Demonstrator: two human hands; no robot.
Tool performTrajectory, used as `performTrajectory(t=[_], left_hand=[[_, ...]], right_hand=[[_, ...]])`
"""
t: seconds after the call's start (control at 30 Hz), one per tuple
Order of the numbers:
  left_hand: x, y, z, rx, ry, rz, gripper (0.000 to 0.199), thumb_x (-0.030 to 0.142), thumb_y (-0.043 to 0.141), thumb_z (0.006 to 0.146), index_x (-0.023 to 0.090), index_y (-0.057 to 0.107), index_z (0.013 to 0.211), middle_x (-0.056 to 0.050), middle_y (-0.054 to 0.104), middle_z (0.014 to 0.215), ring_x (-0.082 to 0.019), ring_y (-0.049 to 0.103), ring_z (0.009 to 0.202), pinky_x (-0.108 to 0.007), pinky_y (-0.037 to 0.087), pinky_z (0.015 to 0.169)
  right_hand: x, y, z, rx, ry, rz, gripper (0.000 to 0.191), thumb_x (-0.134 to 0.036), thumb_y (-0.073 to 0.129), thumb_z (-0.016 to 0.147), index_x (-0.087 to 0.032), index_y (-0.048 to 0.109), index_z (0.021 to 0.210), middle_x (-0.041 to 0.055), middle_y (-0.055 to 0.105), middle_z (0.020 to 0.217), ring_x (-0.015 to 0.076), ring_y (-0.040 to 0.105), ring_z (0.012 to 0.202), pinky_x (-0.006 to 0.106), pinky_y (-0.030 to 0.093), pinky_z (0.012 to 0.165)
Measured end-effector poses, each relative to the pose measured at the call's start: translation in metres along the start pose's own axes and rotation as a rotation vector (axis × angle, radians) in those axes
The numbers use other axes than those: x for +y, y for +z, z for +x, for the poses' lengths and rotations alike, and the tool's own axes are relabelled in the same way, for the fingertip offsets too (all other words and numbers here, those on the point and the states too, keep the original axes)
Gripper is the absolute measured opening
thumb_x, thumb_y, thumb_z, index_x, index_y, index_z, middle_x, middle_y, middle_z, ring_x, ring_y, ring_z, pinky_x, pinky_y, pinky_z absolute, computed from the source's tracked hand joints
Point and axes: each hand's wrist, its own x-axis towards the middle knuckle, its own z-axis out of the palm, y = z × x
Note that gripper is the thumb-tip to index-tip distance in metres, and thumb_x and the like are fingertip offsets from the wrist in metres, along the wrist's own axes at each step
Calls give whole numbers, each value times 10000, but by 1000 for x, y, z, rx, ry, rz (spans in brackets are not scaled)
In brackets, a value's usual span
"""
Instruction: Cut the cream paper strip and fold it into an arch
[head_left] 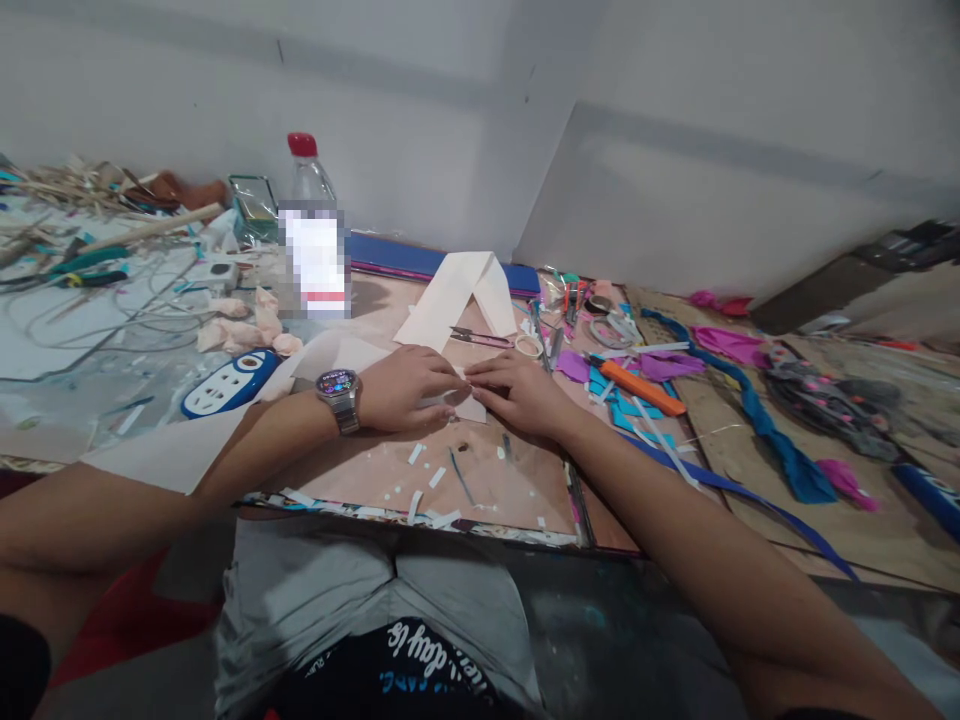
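Observation:
My left hand (pixel 411 388), with a watch on its wrist, and my right hand (pixel 519 395) meet fingertip to fingertip at the middle of the work table (pixel 517 490). Their fingers grip a pale paper strip (pixel 475 408) low on the surface; the fingers cover much of it. Just beyond stands a longer cream paper strip (pixel 435 300), folded over into a peak. Whether the two pieces join under my hands I cannot tell. Small thread snips (pixel 480 336) and a tape roll (pixel 528 346) lie close behind my right hand. A large paper sheet (pixel 172 450) lies under my left forearm.
A red-capped bottle (pixel 311 182) and a blue-and-white power strip (pixel 231 386) stand left, with pliers (pixel 94 278) farther off. An orange utility knife (pixel 643 388) and blue crepe paper (pixel 757 410) lie right. Paper scraps (pixel 416 505) litter the front edge.

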Motion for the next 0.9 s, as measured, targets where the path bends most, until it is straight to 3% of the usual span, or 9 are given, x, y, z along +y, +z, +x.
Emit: performTrajectory(t=[0.23,0.5,0.9], left_hand=[[1,3,-1,-17,-35,3,374,491,563,990,244,733,1214,-104,686,1303,-301,600,1198,-478,430,1069],[1,2,-1,-22,-59,-24,378,453,586,977,234,718,1256,-109,693,1278,-297,606,1184,-476,443,1058],[1,2,-2,-17,-41,-4,388,437,578,980,220,708,1275,-122,691,1305,-307,616,1197,-486,456,1046]], right_hand=[[13,4,0,20,34,30,421,-38,494,903,-210,791,1147,82,783,1227,271,699,1147,488,506,1038],[12,-2,0,38,41,67,273,-173,601,930,-199,766,1145,105,782,1172,283,697,1104,473,500,1046],[12,-4,0,41,75,94,233,-269,637,944,-187,770,1117,109,786,1092,283,700,1038,450,516,969]])
